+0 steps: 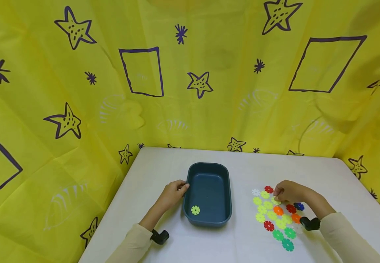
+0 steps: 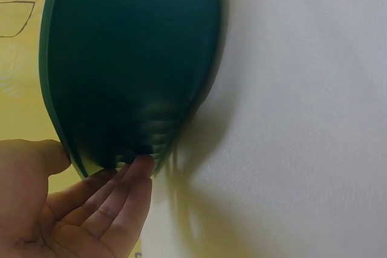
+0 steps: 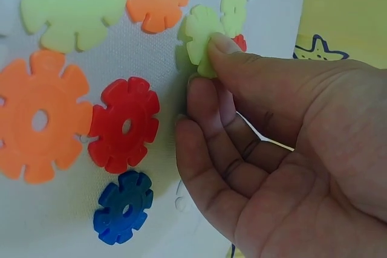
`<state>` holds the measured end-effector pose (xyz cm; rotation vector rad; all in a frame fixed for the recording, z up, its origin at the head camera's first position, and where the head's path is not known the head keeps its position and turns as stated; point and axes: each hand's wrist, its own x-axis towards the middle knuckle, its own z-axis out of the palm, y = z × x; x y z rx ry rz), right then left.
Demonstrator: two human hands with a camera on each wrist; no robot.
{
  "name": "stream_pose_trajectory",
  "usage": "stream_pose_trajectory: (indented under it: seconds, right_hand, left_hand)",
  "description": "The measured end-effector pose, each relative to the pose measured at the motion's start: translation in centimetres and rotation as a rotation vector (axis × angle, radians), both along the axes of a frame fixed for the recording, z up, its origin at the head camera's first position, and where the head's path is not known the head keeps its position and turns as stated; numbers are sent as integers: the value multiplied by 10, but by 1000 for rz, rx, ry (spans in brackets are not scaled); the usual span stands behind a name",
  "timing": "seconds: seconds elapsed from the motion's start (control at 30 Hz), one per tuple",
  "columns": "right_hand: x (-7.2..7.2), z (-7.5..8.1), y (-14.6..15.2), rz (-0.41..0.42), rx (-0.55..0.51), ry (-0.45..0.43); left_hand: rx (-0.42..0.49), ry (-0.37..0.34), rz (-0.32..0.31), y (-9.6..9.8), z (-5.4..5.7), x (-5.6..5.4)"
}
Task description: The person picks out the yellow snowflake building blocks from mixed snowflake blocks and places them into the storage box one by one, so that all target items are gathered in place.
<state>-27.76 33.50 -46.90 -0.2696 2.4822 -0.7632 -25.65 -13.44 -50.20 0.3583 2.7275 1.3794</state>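
Note:
A dark teal plastic bin (image 1: pixel 209 193) stands upright on the table, with one yellow-green notched disc (image 1: pixel 195 210) lying in its near left corner. My left hand (image 1: pixel 171 193) grips the bin's left wall, its thumb at the rim and its fingers against the side in the left wrist view. To the right of the bin, my right hand (image 1: pixel 291 191) is over a spread of flower-shaped discs. Its thumb and fingertips pinch a yellow-green notched disc (image 3: pixel 201 37), tilted up from the table. Nearby lie a red disc (image 3: pixel 125 125) and a blue disc (image 3: pixel 124 208).
Other discs lie flat around the right hand, among them orange discs (image 1: pixel 278 210), green discs (image 1: pixel 288 244) and a white disc (image 1: pixel 256 192). The white-covered table (image 1: pixel 163 160) meets a yellow curtain (image 1: pixel 176 109) printed with stars at the back and sides.

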Motion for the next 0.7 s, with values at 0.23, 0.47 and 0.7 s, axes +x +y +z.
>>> stream_pose_trajectory:
  seconds: [0.23, 0.47, 0.7]
  right_hand:
    - [-1, 4, 0, 21, 15, 24]
    - [-4, 7, -1, 82, 37, 82]
    - [-8, 12, -6, 98, 22, 54]
  left_hand:
    - [1, 0, 0, 0, 0, -1]
    - [1, -4, 0, -1, 1, -1]
    - [6, -10, -3, -1, 0, -1]
